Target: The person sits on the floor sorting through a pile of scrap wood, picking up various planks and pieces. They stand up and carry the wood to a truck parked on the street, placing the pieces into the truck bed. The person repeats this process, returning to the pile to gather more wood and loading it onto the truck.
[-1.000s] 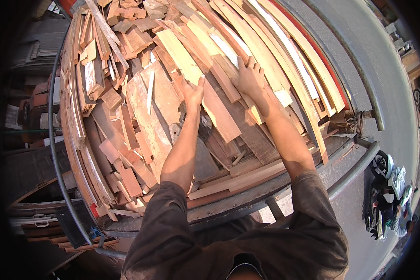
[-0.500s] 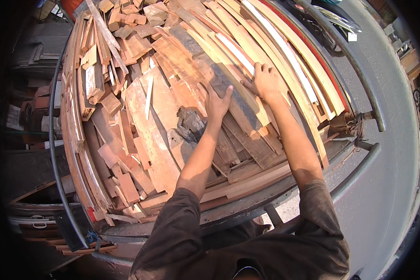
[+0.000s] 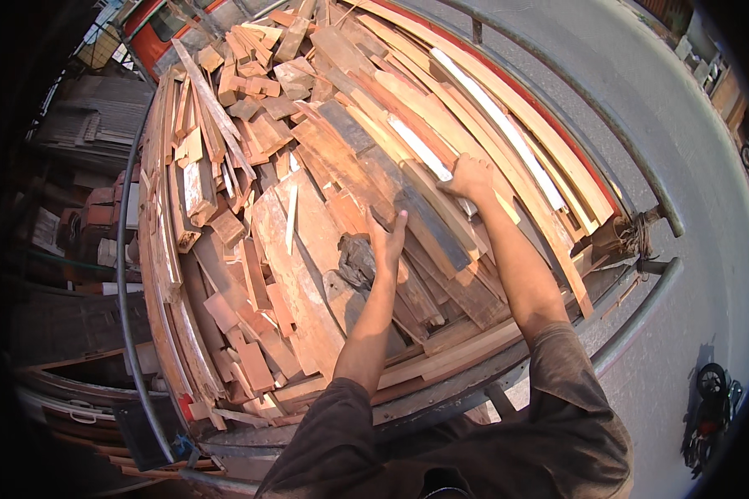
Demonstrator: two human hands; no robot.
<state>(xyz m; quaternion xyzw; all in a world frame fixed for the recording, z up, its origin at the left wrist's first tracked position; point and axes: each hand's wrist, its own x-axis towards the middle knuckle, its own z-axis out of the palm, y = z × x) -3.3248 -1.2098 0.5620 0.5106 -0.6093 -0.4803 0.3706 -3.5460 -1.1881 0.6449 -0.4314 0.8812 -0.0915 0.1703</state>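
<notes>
A crumpled lump (image 3: 357,259) sits at your left hand's (image 3: 385,241) 8 o'clock, a round rail (image 3: 609,106) at 2. That thumb spreads beside a flat brown board (image 3: 334,164) at 11; your right hand (image 3: 473,177) covers part of a white strip (image 3: 418,145); I cannot tell either grip.

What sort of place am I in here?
Probably a roadside, at the back of what looks like a truck piled with cut wood; paved road lies to the right, with a motorbike on it.
</notes>
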